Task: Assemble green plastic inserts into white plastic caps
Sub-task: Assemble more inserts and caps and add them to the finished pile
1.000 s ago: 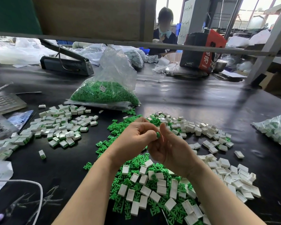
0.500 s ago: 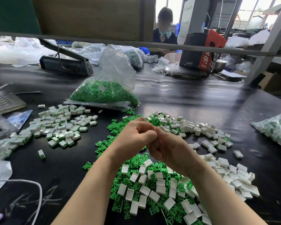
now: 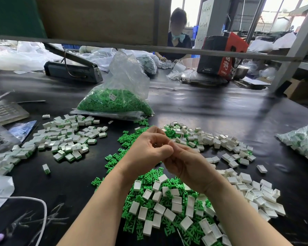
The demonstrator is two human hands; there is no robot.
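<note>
Finished pile: small white rectangular plastic caps with green inserts already seated (image 3: pixel 64 141) are lying heaped at the left on the black rubber-like table top (image 3: pixel 212 110).
Supply bag: a clear plastic bag of loose green plastic inserts (image 3: pixel 114 100) is standing behind the hands.
Left hand: the left hand (image 3: pixel 148 150) is curling its fingers inward against the right; what it is pinching is hidden.
Right hand: the right hand (image 3: pixel 183 164) is curling likewise; I cannot tell what it is holding.
Loose stock: green branched plastic inserts (image 3: pixel 146 201) and empty white plastic caps (image 3: pixel 245 189) are lying mixed under and right of the wrists.
Handling: the parts are looking light, stiff and smooth, likely slippery; pinching a cap by its side walls and an insert by its stem is probably suiting best.
</note>
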